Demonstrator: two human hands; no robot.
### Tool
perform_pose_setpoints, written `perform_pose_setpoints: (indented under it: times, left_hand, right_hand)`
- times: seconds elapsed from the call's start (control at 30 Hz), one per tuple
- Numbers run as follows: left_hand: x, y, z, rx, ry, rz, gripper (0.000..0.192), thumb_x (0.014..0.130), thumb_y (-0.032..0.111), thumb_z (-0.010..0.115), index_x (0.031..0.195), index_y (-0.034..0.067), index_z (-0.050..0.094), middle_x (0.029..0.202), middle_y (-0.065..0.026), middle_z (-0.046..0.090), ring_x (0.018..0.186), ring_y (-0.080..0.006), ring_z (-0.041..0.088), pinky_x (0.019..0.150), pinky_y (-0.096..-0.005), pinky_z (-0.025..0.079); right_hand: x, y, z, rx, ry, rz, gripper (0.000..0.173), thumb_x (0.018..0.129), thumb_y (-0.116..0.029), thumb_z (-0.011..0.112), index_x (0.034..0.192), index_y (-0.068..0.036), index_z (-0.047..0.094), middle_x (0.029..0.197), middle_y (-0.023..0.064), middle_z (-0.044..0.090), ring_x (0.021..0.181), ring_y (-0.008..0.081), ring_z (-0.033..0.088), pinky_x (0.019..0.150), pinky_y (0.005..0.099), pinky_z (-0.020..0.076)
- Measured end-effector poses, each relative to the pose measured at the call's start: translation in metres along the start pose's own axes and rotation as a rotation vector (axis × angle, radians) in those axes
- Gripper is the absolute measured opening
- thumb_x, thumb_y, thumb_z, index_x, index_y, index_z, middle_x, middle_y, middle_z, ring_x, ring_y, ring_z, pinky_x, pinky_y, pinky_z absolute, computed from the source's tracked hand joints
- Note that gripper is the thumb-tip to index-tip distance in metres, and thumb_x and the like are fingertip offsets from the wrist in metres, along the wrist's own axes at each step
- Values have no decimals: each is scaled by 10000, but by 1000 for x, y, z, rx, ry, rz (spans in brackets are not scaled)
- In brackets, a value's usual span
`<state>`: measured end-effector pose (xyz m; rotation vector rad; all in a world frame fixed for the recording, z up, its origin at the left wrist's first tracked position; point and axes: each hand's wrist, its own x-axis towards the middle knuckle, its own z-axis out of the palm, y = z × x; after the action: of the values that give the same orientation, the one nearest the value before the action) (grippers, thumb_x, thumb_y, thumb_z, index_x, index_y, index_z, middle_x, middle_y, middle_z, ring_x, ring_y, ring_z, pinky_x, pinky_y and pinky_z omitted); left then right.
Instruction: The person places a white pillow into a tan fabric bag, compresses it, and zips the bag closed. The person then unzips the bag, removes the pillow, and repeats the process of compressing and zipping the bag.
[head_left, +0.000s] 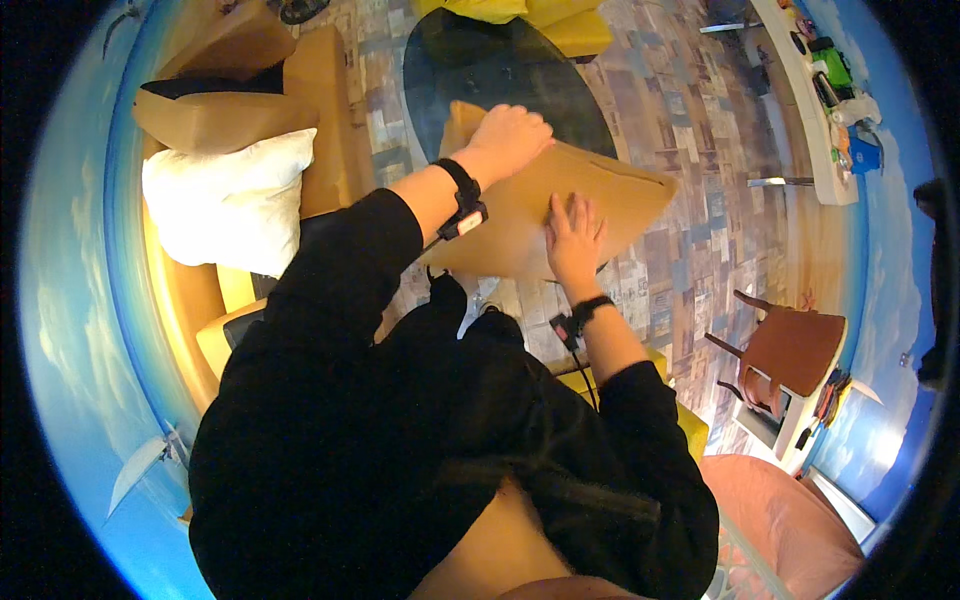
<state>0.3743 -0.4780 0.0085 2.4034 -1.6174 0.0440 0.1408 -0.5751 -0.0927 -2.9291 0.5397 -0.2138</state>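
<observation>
A tan cushion (517, 202) is held up in front of me, tilted, with its corners pointing left and right. A seam or opening (626, 172) runs along its far right edge. My left hand (514, 139) grips the cushion's far edge, with fingers curled over it. Lower down, my right hand (576, 240) lies flat against the face of the cushion, fingers slightly apart. Both wrists wear black straps with small devices. Behind the cushion is a dark oval table (510, 67), partly covered by it.
On the left a brown sofa (322, 112) holds a loose tan cushion (225, 116) and a white pillow (229, 199). Yellow seating (574, 34) is beyond the table. At right are a cluttered white table (832, 191) and a brown chair (799, 349). Wood-patterned flooring (690, 150) lies between.
</observation>
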Motion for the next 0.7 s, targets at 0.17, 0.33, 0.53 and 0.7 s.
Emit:
perform_pose_setpoints:
  times: [0.17, 0.33, 0.53, 0.7]
  left_hand:
    - [-53, -50, 23, -269, -63, -187, 221, 943, 287, 653, 1033, 105, 739, 1008, -151, 730, 1002, -356, 682, 862, -490, 538]
    - [-172, -97, 68, -650, -294, -683, 337, 937, 310, 674, 1152, 52, 689, 1119, -207, 726, 1075, -401, 678, 913, -476, 541]
    - [-280, -116, 85, -675, -258, -1043, 435, 939, 362, 684, 1197, 12, 673, 1151, -218, 727, 1097, -396, 680, 951, -464, 534]
    - [-301, -98, 36, -933, 147, -1458, 414, 944, 318, 699, 1192, -13, 690, 1088, -175, 751, 1008, -288, 721, 897, -387, 551]
  right_hand:
    - [59, -18, 21, -37, -585, 108, 798, 905, -321, 695, 1615, -302, 331, 1713, 131, 186, 1564, 392, 205, 1197, 660, 258]
    - [93, -21, 49, -28, -704, 62, 840, 901, -393, 687, 1634, -283, 290, 1721, 125, 176, 1575, 374, 191, 1200, 655, 260]
    - [154, -27, 77, -99, -1032, 12, 716, 923, -387, 624, 1565, -155, 410, 1579, 188, 448, 1461, 362, 428, 1154, 581, 372]
    - [232, -55, 106, 9, -1038, -491, 530, 934, -352, 622, 1383, -70, 609, 1362, 214, 644, 1254, 402, 614, 1053, 473, 492]
